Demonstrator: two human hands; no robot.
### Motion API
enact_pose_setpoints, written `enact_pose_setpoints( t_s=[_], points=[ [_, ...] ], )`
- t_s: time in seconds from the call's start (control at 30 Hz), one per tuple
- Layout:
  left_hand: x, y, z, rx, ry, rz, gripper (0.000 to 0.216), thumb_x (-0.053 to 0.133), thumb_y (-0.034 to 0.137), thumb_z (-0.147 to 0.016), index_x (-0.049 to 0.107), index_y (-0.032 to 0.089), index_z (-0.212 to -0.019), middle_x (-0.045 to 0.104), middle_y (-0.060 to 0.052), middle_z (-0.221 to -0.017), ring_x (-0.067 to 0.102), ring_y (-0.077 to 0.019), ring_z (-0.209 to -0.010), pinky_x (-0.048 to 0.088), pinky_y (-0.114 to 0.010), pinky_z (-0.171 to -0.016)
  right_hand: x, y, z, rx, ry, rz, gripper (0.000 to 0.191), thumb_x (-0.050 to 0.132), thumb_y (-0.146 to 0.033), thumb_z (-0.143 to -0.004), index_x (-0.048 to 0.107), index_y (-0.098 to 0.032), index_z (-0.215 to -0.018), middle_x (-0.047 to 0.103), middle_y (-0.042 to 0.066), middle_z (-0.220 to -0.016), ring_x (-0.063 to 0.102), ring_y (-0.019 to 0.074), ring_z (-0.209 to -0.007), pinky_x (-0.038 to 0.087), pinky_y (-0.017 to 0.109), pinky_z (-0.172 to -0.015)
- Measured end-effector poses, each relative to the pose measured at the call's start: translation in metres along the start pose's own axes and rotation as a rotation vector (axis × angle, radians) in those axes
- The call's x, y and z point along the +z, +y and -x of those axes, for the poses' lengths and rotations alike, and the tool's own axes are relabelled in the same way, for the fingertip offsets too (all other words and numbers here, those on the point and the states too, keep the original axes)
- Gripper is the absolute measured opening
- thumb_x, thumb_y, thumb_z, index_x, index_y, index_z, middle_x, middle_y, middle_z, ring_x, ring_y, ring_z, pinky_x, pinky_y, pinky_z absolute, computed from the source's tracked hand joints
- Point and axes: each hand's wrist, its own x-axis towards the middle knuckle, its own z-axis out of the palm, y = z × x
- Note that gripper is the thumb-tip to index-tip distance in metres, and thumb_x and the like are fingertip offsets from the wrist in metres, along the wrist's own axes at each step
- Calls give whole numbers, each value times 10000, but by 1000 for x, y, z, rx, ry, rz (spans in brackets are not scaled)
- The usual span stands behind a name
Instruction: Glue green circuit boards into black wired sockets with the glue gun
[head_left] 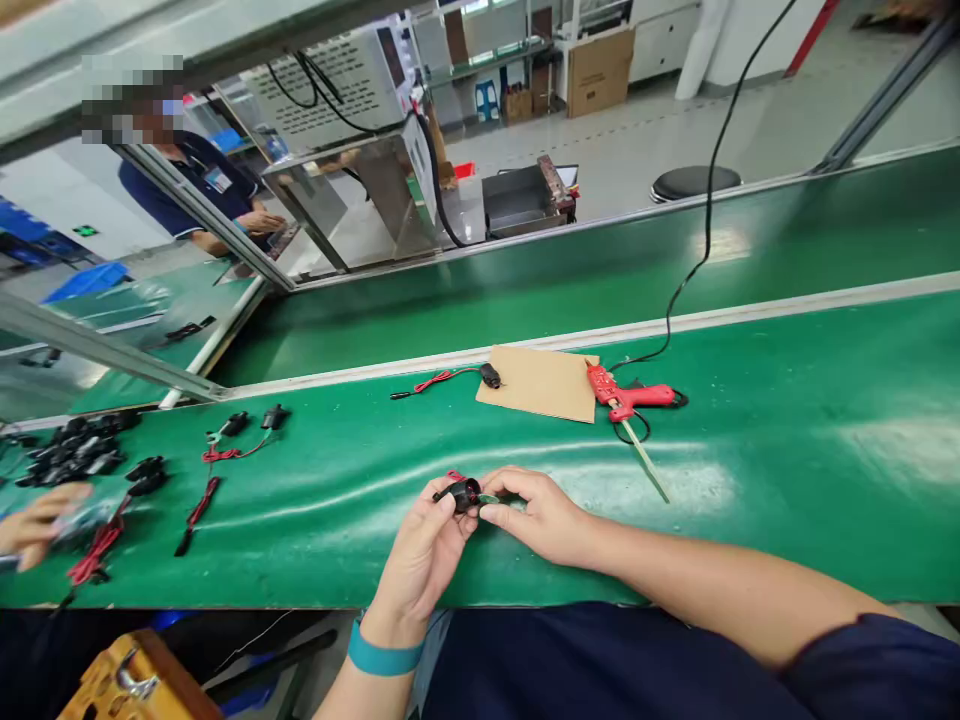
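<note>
My left hand [427,550] is closed around a short black cylindrical housing [463,493], its open end turned to the right. A bit of red wire [454,475] shows just behind it. At that open end, my right hand [544,515] pinches a small green circuit board [489,499] between thumb and forefinger. Whether the board is partly inside the housing I cannot tell. Beyond the hands lies a cardboard sheet [547,385], with a black part on a red lead [490,376] resting on its left edge. Right of it is a red glue gun [626,393] with a glue stick [646,462] protruding.
A black cord [709,220] runs up from the glue gun. To the left lie two wired black parts [275,418] and a pile of black parts [79,445]. A co-worker's hand [45,520] is blurred beside them. A metal rail [375,372] edges the green bench.
</note>
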Motion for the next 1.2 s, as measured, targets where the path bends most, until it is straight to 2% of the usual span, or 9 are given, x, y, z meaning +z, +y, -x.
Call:
enact_pose_setpoints(
  t_s=[0.2, 0.27, 0.37, 0.5, 0.67, 0.77, 0.9, 1.03, 1.2],
  points=[
    [0, -5, 8, -5, -6, -338, 469, 900, 258, -704, 573, 221, -1038, 631, 24, -780, 599, -115, -637, 495, -200, -531, -10, -10, 7, 47, -77, -22, 255, 581, -313, -983, 650, -173, -783, 635, -24, -712, 568, 118, -666, 450, 238, -665],
    [-2, -6, 9, -14, -5, -460, 442, 907, 262, -688, 577, 218, -980, 597, 41, -760, 549, -100, -594, 459, -187, -485, -13, -13, 9, 55, -116, -28, 246, 583, -306, -981, 641, -174, -782, 618, -33, -692, 549, 109, -642, 432, 228, -639],
    [-4, -6, 10, -41, -69, -569, 289, 851, 306, -769, 643, 190, -932, 599, 19, -774, 559, -106, -639, 488, -209, -573, -18, -15, 12, 94, -147, -31, 237, 584, -306, -980, 637, -173, -791, 605, -33, -685, 531, 107, -631, 422, 229, -625],
    [-3, -12, 13, -159, -225, -453, 211, 694, 372, -913, 720, 167, -949, 640, -50, -895, 610, -159, -739, 535, -287, -694, -25, -15, 18, 197, -165, -84, 224, 613, -345, -966, 658, -170, -834, 655, -6, -737, 573, 124, -667, 470, 249, -662],
    [7, -26, 18, -266, -254, -267, 313, 548, 404, -998, 712, 151, -913, 679, -105, -901, 614, -197, -787, 530, -303, -681, -32, -14, 23, 347, -227, -228, 254, 616, -382, -966, 636, -167, -833, 685, 5, -738, 604, 126, -669, 490, 256, -662],
    [10, -31, 21, -242, -276, -261, 395, 458, 483, -1029, 673, 161, -953, 673, -82, -802, 602, -184, -714, 510, -301, -658, -33, -12, 24, 431, -240, -240, 209, 642, -333, -938, 632, -160, -821, 624, -24, -670, 540, 103, -613, 436, 227, -595],
    [11, -31, 22, -143, -246, -418, 262, 558, 401, -1009, 626, 174, -899, 653, -43, -806, 583, -157, -712, 511, -281, -659, -36, -11, 23, 459, -291, -291, 180, 627, -314, -942, 632, -156, -857, 624, -20, -680, 558, 111, -627, 456, 234, -603],
    [14, -28, 23, -99, -203, -505, 253, 574, 343, -1010, 630, 164, -839, 655, -40, -794, 592, -147, -729, 514, -269, -689, -42, -12, 24, 396, -350, -280, 173, 630, -314, -966, 653, -164, -882, 655, -7, -736, 605, 125, -683, 500, 254, -659],
    [20, -29, 26, -273, -280, -217, 284, 531, 327, -1018, 623, 151, -815, 658, -58, -668, 598, -164, -614, 462, -258, -540, -46, -7, 23, -87, -295, 22, 137, 637, -246, -986, 713, -181, -892, 700, 45, -898, 651, 157, -852, 528, 310, -821]
  ],
)
